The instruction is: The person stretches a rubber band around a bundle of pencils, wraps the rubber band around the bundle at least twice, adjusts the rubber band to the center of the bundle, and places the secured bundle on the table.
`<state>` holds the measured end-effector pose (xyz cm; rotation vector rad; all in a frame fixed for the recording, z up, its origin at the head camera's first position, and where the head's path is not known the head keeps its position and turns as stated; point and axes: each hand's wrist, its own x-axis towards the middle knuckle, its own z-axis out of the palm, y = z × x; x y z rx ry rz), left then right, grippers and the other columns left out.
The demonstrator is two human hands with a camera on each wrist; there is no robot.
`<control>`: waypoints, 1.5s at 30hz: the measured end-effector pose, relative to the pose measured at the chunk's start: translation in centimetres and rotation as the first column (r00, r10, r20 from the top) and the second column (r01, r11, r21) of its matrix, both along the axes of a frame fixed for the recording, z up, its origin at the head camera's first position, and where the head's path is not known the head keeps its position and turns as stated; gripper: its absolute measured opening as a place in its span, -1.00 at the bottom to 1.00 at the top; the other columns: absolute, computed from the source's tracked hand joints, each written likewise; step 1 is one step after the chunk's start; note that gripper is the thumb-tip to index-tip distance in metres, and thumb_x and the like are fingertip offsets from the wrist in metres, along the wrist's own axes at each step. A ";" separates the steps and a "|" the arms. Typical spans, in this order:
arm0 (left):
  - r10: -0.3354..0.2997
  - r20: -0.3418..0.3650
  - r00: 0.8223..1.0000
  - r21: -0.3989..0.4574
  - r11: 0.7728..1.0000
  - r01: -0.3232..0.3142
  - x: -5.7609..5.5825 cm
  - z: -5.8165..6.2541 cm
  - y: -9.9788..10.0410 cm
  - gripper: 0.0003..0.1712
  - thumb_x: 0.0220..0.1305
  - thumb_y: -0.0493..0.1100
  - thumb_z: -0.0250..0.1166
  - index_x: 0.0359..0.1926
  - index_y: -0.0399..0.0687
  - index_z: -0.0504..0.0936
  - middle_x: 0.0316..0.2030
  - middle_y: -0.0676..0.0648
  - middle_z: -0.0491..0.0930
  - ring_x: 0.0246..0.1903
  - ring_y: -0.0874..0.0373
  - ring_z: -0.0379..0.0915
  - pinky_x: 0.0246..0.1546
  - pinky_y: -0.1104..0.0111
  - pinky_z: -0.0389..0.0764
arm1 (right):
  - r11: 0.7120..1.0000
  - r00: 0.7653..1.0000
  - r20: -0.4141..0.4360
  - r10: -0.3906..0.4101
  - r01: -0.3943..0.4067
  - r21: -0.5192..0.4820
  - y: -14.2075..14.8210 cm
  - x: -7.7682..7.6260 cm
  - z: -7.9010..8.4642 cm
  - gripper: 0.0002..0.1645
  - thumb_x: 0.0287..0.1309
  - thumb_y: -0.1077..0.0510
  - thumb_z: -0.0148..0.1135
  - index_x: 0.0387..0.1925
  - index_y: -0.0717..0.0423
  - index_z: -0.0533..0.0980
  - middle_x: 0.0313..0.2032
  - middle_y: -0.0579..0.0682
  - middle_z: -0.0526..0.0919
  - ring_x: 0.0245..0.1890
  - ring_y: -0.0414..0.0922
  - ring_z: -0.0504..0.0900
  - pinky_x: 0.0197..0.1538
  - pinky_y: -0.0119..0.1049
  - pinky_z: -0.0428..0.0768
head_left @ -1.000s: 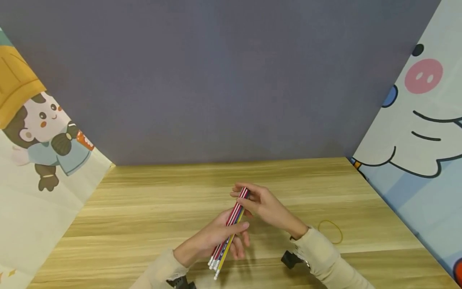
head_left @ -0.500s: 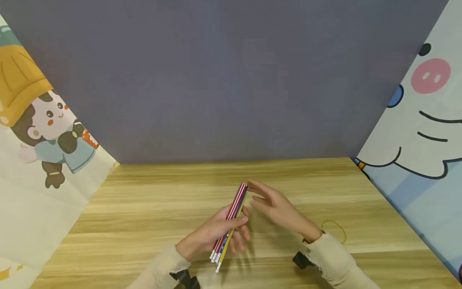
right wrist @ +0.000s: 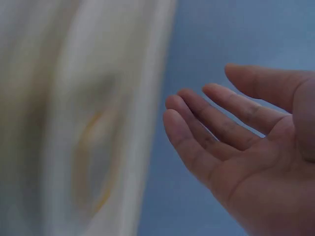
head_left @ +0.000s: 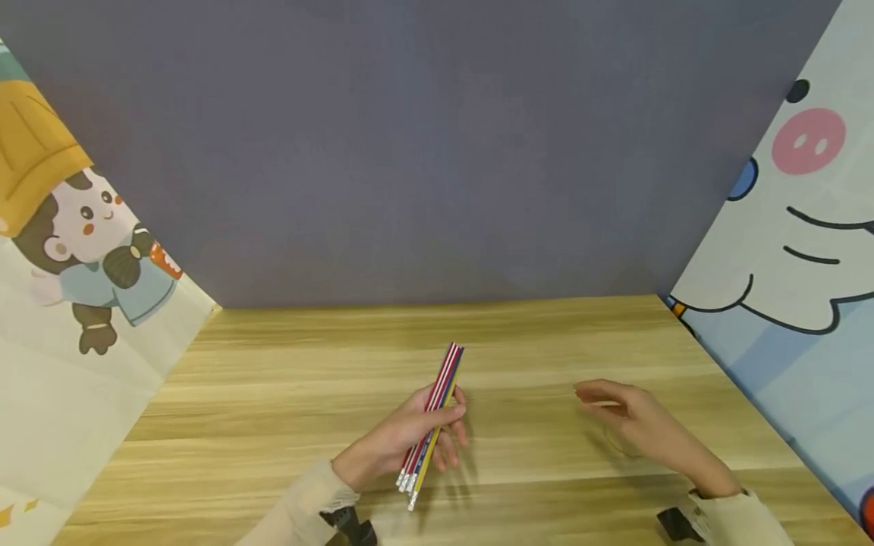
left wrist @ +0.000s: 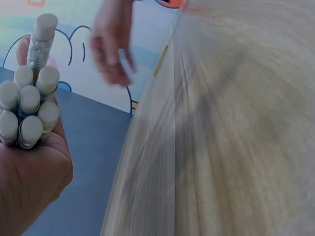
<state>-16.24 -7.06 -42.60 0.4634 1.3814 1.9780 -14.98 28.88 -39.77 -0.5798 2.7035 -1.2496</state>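
Note:
In the head view my left hand (head_left: 403,436) grips a bundle of striped and yellow pencils (head_left: 445,379), its thumb across them. The pencils slant over the table, unsharpened-looking ends away from me. Their white erasers (left wrist: 29,100) cluster in the left wrist view, one sticking out past the others. My right hand (head_left: 642,428) hovers at the right with nothing in it, fingers gently bent in the right wrist view. Beneath it lies a thin yellow rubber band (head_left: 617,444), partly covered by the hand; the band (right wrist: 80,169) looks blurred from the right wrist.
The wood-grain table (head_left: 273,394) ends at a grey upright panel (head_left: 437,152) at the back. Cartoon-printed sheets flank it, one on the left (head_left: 41,394) and one on the right (head_left: 806,303).
My right hand has let go of the pencils' far end and moved right, over the rubber band. The left hand keeps its grip on the bundle, nearly in place.

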 end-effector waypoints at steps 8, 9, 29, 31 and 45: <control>0.029 0.005 1.000 -0.029 0.999 -0.028 -0.2 0.1 -0.1 -0.68 0.51 -0.18 0.10 0.17 -0.14 0.30 -0.40 -0.15 0.64 -0.60 0.10 0.65 -0.57 0.27 0.71 | 0.930 0.985 -0.134 -0.112 0.151 0.334 6.2 -0.9 -3.2 -0.55 0.17 0.26 0.38 0.02 0.48 0.52 -0.10 0.30 0.63 -0.16 0.18 0.64 -0.15 0.03 0.66; 0.034 0.006 0.999 -0.033 0.999 -0.034 -0.2 0.1 -0.1 -0.65 0.50 -0.18 0.10 0.20 -0.16 0.30 -0.38 -0.16 0.64 -0.58 0.08 0.66 -0.55 0.26 0.72 | 0.917 0.982 -0.148 -0.122 0.168 0.361 6.7 -0.9 -3.3 -0.57 0.13 0.26 0.41 -0.02 0.46 0.54 -0.12 0.27 0.63 -0.17 0.17 0.63 -0.15 0.05 0.65; 0.000 0.048 0.999 0.001 1.000 0.000 -0.1 0.0 0.3 -0.62 0.54 -0.19 0.03 0.29 -0.13 0.28 -0.27 -0.19 0.66 -0.35 -0.06 0.72 -0.38 0.16 0.76 | 0.988 0.996 -0.082 0.038 -0.025 0.155 6.5 -0.1 -3.9 -0.86 0.45 0.37 -0.01 -0.31 0.21 0.36 -0.47 -0.08 0.50 -0.55 -0.30 0.42 -0.53 -0.38 0.44; 0.001 0.048 0.999 0.000 1.000 -0.001 -0.1 0.1 0.2 -0.61 0.54 -0.19 0.03 0.30 -0.13 0.28 -0.28 -0.18 0.67 -0.36 -0.05 0.72 -0.40 0.16 0.76 | 0.997 0.994 -0.077 0.076 -0.074 0.031 6.2 -0.3 -3.8 -0.90 0.45 0.37 0.00 -0.27 0.26 0.38 -0.46 -0.01 0.55 -0.52 -0.22 0.52 -0.51 -0.34 0.52; -0.026 0.033 0.999 -0.007 1.000 0.027 0.2 0.0 0.3 -0.58 0.54 -0.16 0.05 0.32 -0.13 0.26 -0.28 -0.17 0.66 -0.39 -0.01 0.72 -0.42 0.19 0.75 | 0.811 0.946 0.220 0.236 -0.068 -0.581 5.1 -0.5 -3.0 -0.63 0.57 0.25 -0.18 0.12 0.52 0.34 -0.19 0.10 0.54 -0.22 -0.03 0.56 -0.10 -0.11 0.65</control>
